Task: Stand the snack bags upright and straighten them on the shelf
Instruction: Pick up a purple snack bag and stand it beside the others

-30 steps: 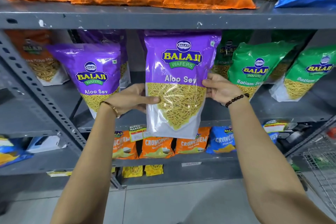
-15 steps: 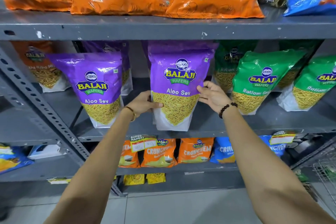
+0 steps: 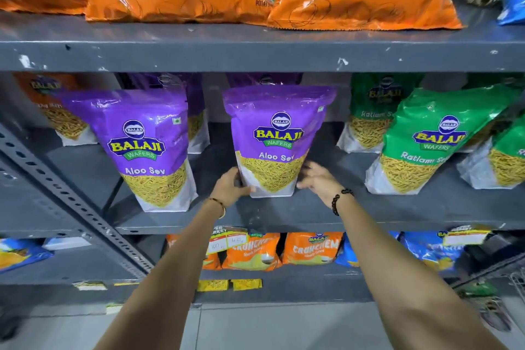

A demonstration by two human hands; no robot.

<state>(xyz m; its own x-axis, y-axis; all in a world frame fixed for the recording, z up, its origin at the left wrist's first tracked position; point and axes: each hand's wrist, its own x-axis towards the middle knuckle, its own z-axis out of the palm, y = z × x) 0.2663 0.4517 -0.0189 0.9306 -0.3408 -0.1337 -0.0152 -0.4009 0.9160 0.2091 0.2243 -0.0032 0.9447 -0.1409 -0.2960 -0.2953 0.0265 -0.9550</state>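
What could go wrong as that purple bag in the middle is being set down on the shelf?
The purple bag stands on a narrow base, top-heavy; if the left hand lets go too soon, it may tip forward off the shelf. The right hand looks barely in contact, so it gives little support. A tipping bag might also knock the green bag beside it, which already leans.

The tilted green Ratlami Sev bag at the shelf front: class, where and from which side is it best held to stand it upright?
Probably the green Ratlami Sev bag by its two lower side edges, reaching in from the front. It leans right, and its base already rests on the shelf.
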